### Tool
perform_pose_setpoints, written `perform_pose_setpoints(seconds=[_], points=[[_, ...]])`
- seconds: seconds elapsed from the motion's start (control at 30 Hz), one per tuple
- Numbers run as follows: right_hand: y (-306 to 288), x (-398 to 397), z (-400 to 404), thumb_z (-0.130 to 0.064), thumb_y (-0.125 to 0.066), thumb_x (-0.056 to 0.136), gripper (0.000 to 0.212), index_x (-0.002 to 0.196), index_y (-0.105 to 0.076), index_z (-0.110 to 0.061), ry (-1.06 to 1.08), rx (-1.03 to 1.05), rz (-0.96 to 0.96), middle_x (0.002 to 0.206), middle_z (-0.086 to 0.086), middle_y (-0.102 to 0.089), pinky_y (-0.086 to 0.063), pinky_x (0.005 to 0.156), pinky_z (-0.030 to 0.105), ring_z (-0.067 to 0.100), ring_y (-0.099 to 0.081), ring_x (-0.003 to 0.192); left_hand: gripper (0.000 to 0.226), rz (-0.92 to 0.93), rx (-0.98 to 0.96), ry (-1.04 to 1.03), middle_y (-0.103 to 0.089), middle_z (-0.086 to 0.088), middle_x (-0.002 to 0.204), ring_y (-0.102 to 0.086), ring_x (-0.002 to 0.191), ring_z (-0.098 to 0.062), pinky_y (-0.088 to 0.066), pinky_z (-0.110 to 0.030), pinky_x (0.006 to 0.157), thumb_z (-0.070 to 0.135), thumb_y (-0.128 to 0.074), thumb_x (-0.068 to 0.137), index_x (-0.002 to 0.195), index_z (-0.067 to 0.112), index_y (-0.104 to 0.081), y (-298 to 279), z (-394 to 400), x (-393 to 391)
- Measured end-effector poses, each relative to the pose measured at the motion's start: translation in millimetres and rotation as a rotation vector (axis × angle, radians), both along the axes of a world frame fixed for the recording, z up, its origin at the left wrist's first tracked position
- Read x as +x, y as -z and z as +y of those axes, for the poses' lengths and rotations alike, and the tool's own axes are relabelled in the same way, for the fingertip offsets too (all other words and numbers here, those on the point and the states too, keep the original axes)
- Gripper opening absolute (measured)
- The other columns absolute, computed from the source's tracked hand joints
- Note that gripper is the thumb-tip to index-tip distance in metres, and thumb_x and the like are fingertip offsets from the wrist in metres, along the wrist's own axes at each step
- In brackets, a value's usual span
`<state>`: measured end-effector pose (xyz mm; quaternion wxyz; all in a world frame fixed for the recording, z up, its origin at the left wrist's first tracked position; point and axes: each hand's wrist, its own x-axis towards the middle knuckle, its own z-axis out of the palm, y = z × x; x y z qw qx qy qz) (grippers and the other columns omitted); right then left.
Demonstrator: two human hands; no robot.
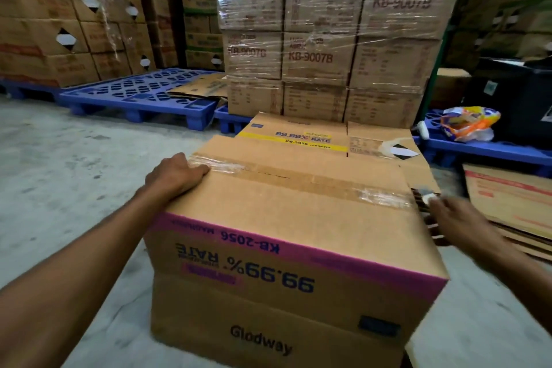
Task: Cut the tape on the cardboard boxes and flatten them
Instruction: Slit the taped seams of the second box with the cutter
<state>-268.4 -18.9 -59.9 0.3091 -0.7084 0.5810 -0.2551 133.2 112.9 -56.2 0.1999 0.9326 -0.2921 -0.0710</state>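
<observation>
Your box (286, 236) sits upside down on the floor (59, 164), its tape (298, 178) uncut. Your left hand (176, 173) lies flat, bracing one end. Your right hand (457, 218) grips a blurred cutter (425, 199) at the other. Cutting step: draw along the seam, shallow.

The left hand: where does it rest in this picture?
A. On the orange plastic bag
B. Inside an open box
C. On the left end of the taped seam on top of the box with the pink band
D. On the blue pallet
C: the left hand lies flat on the top left edge of the box with the pink band, its fingers touching the end of the clear tape on the seam.
</observation>
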Motion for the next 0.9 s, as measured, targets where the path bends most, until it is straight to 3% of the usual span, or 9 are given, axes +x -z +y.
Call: perform_pose_setpoints(seconds=[0.13, 0.27, 0.37, 0.43, 0.53, 0.6, 0.7, 0.9], points=[[27, 0, 4, -0.03, -0.032, 0.101, 0.038, 0.092, -0.056, -0.001, 0.171, -0.12, -0.03, 0.093, 0.023, -0.058, -0.034, 0.061, 0.032, 0.029, -0.052, 0.08, 0.065, -0.152, 0.038, 0.051, -0.054, -0.016, 0.132, -0.053, 0.115, -0.035, -0.042, -0.038, 0.082, 0.061, -0.043, 0.088, 0.129, 0.011, -0.048, 12, -6, -7], [20, -14, 12, -0.032, -0.033, 0.101, 0.032, 0.1, -0.053, -0.006, 0.091, -0.038, -0.038, 0.094, 0.017, -0.057, -0.039, 0.052, 0.029, 0.026, -0.055, 0.076, 0.067, -0.16, 0.095, 0.12, -0.054, -0.016, 0.131, -0.053, 0.114, -0.035, -0.042, -0.038, 0.08, 0.063, -0.043, 0.087, 0.128, 0.011, -0.05, 13, -14, -2], [20, -25, 16, -0.03, -0.034, 0.101, 0.032, 0.101, -0.054, -0.005, 0.083, 0.013, 0.079, 0.095, 0.019, -0.059, -0.042, 0.051, 0.03, 0.027, -0.057, 0.073, 0.069, -0.136, 0.136, 0.18, -0.054, -0.016, 0.131, -0.053, 0.114, -0.034, -0.042, -0.037, 0.079, 0.065, -0.045, 0.085, 0.126, 0.011, -0.051, 12, -27, -9], [26, -33, 15, -0.032, -0.034, 0.1, 0.035, 0.103, -0.055, -0.004, 0.128, -0.02, 0.15, 0.098, 0.019, -0.058, -0.039, 0.051, 0.028, 0.026, -0.055, 0.073, 0.072, -0.182, 0.205, 0.207, -0.051, -0.016, 0.135, -0.049, 0.12, -0.035, -0.041, -0.041, 0.091, 0.068, -0.042, 0.084, 0.131, 0.014, -0.048, 13, -39, -26], [36, -37, 11, -0.034, -0.033, 0.1, 0.038, 0.106, -0.055, -0.004, 0.156, -0.054, 0.159, 0.099, 0.017, -0.058, -0.042, 0.054, 0.029, 0.028, -0.056, 0.078, 0.073, -0.349, 0.305, 0.378, -0.04, -0.017, 0.145, -0.034, 0.133, -0.034, -0.024, -0.047, 0.109, 0.071, -0.032, 0.086, 0.14, 0.023, -0.039, 17, -62, -72], [43, -38, 9, -0.034, -0.031, 0.1, 0.039, 0.108, -0.055, -0.004, 0.188, -0.092, 0.171, 0.099, 0.015, -0.056, -0.036, 0.057, 0.03, 0.026, -0.051, 0.081, 0.071, -0.276, 0.329, 0.604, -0.035, -0.014, 0.15, -0.031, 0.137, -0.034, -0.024, -0.049, 0.111, 0.07, -0.026, 0.088, 0.143, 0.026, -0.034, 21, -80, -118], [54, -42, 6, -0.034, -0.031, 0.1, 0.039, 0.106, -0.056, -0.004, 0.226, -0.122, 0.162, 0.095, 0.014, -0.054, -0.03, 0.061, 0.03, 0.025, -0.047, 0.079, 0.074, -0.151, 0.393, 0.778, -0.023, -0.012, 0.156, -0.021, 0.142, -0.033, -0.017, -0.053, 0.114, 0.073, -0.019, 0.087, 0.148, 0.033, -0.022, 32, -101, -174], [70, -40, -31, -0.027, -0.034, 0.099, 0.033, 0.098, -0.057, -0.004, 0.185, 0.04, 0.156, 0.098, 0.02, -0.062, -0.038, 0.041, 0.024, 0.024, -0.055, 0.06, 0.072, -0.047, 0.374, 0.801, -0.027, -0.01, 0.156, -0.026, 0.142, -0.031, -0.024, -0.045, 0.115, 0.065, -0.026, 0.091, 0.148, 0.021, -0.028, 55, -138, -188]])
